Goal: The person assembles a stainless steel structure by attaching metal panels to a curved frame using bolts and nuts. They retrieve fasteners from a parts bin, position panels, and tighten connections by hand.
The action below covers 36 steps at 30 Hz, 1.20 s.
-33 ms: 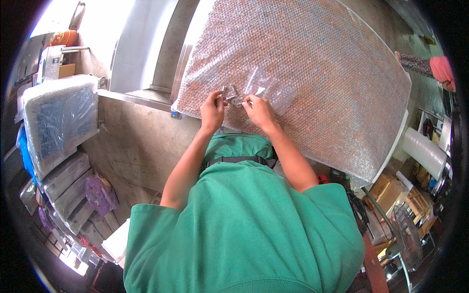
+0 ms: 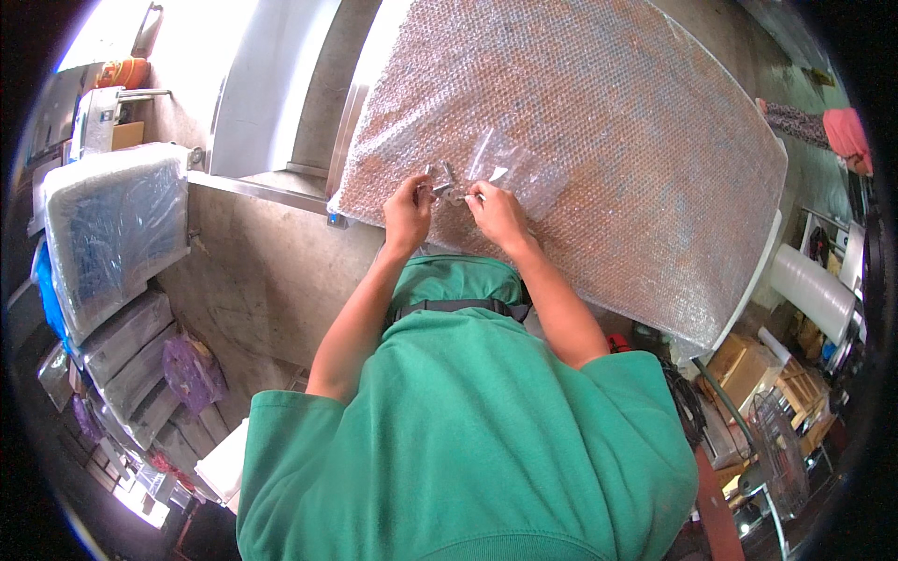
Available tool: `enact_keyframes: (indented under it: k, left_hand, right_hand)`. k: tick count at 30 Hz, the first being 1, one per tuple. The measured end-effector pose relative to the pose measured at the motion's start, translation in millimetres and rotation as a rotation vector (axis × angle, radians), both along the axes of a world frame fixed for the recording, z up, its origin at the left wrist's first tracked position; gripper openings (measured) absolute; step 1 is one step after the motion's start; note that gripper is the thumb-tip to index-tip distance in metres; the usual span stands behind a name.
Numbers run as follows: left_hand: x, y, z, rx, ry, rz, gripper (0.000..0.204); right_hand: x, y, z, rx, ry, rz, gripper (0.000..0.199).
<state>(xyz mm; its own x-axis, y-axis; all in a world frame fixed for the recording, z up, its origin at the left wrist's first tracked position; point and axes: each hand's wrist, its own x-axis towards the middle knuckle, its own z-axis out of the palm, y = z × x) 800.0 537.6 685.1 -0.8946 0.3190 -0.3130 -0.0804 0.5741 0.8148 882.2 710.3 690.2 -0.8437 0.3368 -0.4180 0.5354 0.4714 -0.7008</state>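
Over the near left part of a big panel-shaped thing in bubble wrap [image 2: 599, 112], both my hands work close together. The fingers of my left hand [image 2: 408, 217] are closed on a small shiny metal piece [image 2: 430, 172], whose exact kind is too small to tell. My right hand [image 2: 500, 217] is pinched shut just to the right; whatever sits between its fingertips is too small to name. Between the hands several small metal parts [image 2: 448, 174] lie on the wrap. A clear plastic bag [image 2: 524, 173] rests flat just beyond my right hand.
At the left stand a plastic-wrapped block [image 2: 117, 229] and several grey boxes [image 2: 136, 346]. A metal frame bar [image 2: 262, 192] reaches the wrapped panel's left corner. On the right are a roll of wrap [image 2: 812, 292], a fan [image 2: 781, 453] and another person's sleeved arm [image 2: 800, 124].
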Motion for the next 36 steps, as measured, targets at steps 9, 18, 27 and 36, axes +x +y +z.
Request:
enact_keyframes:
  k: [9, 18, 27, 36]
  left_hand:
    - [11, 11, -12, -0.096, 0.556, -0.541, 0.04]
    - [14, 4, -21, -0.15, 0.617, -0.698, 0.049]
    - [9, 2, -27, -0.272, 0.654, -0.824, 0.053]
    - [-2, 19, -3, -0.015, 0.41, -0.264, 0.026]
  right_hand:
    - [18, 16, 9, 0.061, -0.096, 0.059, 0.024]
    - [10, 44, 17, 0.053, 0.041, -0.099, 0.031]
    - [-55, 43, 32, 0.262, -0.272, -0.129, 0.058]
    - [-63, 45, 4, 0.134, -0.157, -0.149, 0.047]
